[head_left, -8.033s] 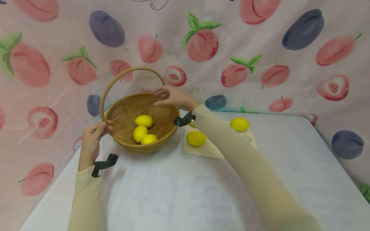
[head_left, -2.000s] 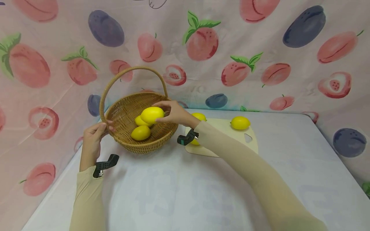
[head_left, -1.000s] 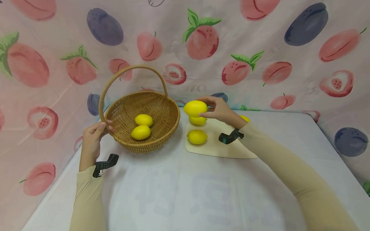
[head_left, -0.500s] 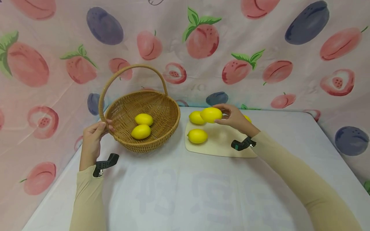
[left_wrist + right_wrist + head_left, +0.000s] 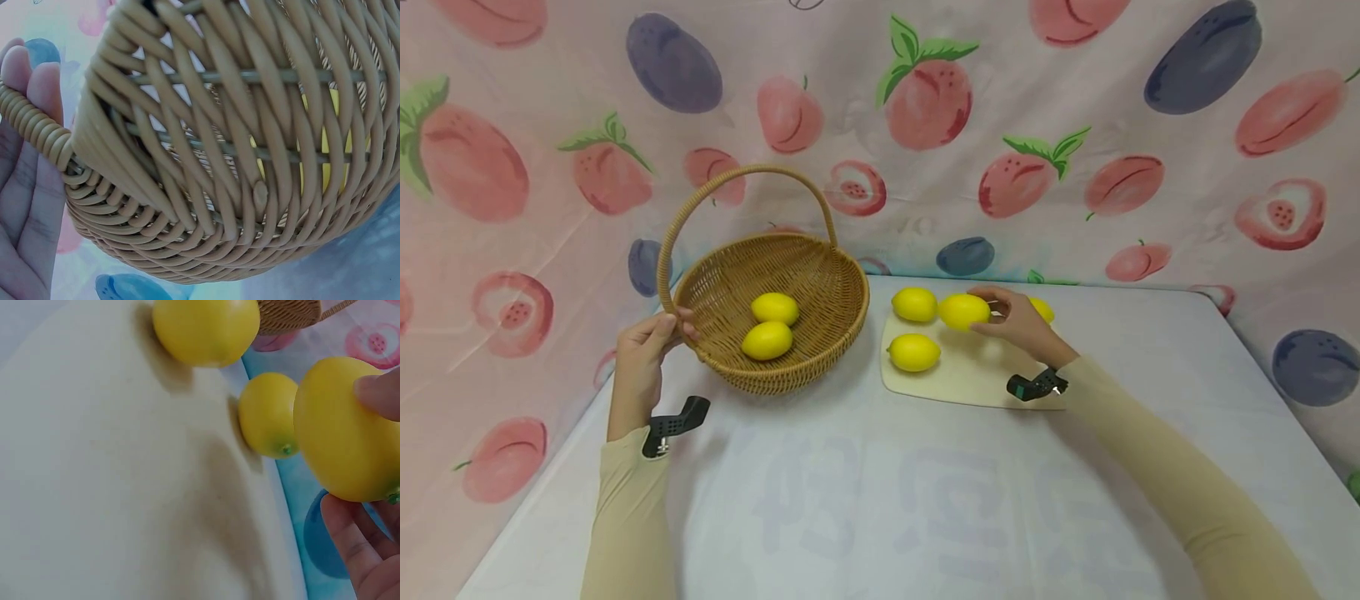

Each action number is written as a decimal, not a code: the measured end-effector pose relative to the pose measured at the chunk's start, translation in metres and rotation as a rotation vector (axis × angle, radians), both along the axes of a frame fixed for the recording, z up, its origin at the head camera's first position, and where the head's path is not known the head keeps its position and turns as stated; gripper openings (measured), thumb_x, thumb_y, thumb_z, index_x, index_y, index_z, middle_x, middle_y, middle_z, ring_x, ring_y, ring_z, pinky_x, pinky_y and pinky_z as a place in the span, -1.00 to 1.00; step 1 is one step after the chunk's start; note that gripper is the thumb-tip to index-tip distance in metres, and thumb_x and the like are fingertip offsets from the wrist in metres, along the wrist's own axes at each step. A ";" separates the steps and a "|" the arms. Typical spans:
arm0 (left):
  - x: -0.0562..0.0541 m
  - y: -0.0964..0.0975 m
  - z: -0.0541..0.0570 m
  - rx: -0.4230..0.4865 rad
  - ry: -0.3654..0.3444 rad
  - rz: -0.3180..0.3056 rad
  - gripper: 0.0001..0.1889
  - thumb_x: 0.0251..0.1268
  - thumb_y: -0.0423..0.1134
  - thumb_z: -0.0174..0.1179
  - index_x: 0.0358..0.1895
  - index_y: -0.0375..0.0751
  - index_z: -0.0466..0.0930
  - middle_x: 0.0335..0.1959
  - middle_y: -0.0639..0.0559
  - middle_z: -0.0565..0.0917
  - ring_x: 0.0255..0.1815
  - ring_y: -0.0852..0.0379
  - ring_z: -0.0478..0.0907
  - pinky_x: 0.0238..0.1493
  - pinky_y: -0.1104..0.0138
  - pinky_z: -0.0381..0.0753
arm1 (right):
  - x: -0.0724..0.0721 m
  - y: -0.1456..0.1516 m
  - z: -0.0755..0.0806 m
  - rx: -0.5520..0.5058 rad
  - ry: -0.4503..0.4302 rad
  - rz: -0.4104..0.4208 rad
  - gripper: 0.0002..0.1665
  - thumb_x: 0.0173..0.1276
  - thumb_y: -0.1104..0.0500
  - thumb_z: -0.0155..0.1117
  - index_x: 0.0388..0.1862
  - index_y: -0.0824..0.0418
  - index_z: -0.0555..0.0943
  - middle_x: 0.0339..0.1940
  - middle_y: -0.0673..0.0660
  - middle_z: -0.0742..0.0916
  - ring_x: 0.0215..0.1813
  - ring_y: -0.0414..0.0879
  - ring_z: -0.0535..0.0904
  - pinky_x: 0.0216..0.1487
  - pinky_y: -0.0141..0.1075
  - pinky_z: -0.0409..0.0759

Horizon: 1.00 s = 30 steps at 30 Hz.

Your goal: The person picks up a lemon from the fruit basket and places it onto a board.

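Fingers (image 5: 349, 539) of the right hand (image 5: 1025, 323) pinch a lemon (image 5: 962, 312), long axis sideways, just above the cutting board (image 5: 973, 383)

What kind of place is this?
Maybe a little indoor filming corner, though I can't be sure: there's a white-covered table, a fruit-print cloth hanging around it, and black gadgets on both wrists.

A yellow oval lemon (image 5: 962, 312) is held level, at three o'clock from a tan wicker basket (image 5: 838, 292) with an arched handle (image 5: 760, 169). Two yellow lemons (image 5: 767, 341) lie inside.
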State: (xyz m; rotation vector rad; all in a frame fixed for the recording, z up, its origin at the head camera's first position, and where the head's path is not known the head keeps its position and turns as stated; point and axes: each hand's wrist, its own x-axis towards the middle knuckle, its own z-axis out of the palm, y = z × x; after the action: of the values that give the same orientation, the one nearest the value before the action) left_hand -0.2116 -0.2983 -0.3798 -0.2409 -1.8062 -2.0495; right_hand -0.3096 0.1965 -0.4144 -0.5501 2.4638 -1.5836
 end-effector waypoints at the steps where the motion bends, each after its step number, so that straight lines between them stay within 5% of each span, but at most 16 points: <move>1: 0.000 0.000 0.000 -0.002 0.000 0.000 -0.77 0.39 -0.32 0.01 -0.35 -0.32 0.64 -0.55 0.10 0.69 -0.44 0.26 0.65 -0.23 0.50 0.63 | 0.000 0.001 -0.002 -0.003 -0.006 0.000 -0.29 0.20 0.17 0.36 0.33 0.19 0.35 0.32 0.21 0.47 0.24 0.08 0.44 0.10 -0.51 0.53; 9: 0.000 0.000 0.000 -0.004 0.003 0.000 -0.77 0.39 -0.32 0.01 -0.35 -0.27 0.65 -0.54 0.10 0.69 -0.43 0.26 0.64 -0.24 0.50 0.63 | -0.007 0.003 -0.021 -0.004 -0.034 -0.006 -0.27 0.19 0.17 0.37 0.33 0.19 0.34 0.33 0.21 0.46 0.25 0.08 0.42 0.09 -0.51 0.52; 21: -0.001 -0.001 0.000 -0.006 -0.002 0.006 -0.77 0.39 -0.31 0.02 -0.36 -0.26 0.66 -0.54 0.10 0.69 -0.43 0.27 0.64 -0.24 0.51 0.63 | -0.009 -0.003 -0.031 0.068 -0.041 -0.001 -0.27 0.17 0.12 0.40 0.31 0.16 0.37 0.31 0.19 0.46 0.27 0.12 0.41 0.25 -0.08 0.48; 30: 0.000 -0.001 0.000 -0.006 -0.012 0.011 -0.77 0.39 -0.32 0.02 -0.38 -0.22 0.66 -0.55 0.11 0.68 -0.44 0.27 0.64 -0.23 0.51 0.63 | -0.008 -0.010 -0.036 0.060 -0.059 0.028 -0.27 0.16 0.16 0.40 0.31 0.19 0.36 0.32 0.22 0.46 0.26 0.14 0.41 0.27 0.00 0.45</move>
State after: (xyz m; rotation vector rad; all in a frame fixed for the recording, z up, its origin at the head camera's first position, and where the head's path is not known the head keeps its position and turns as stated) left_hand -0.2119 -0.2993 -0.3800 -0.2205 -1.8163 -2.0428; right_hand -0.3180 0.1866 -0.4506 -0.5184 2.4406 -1.4879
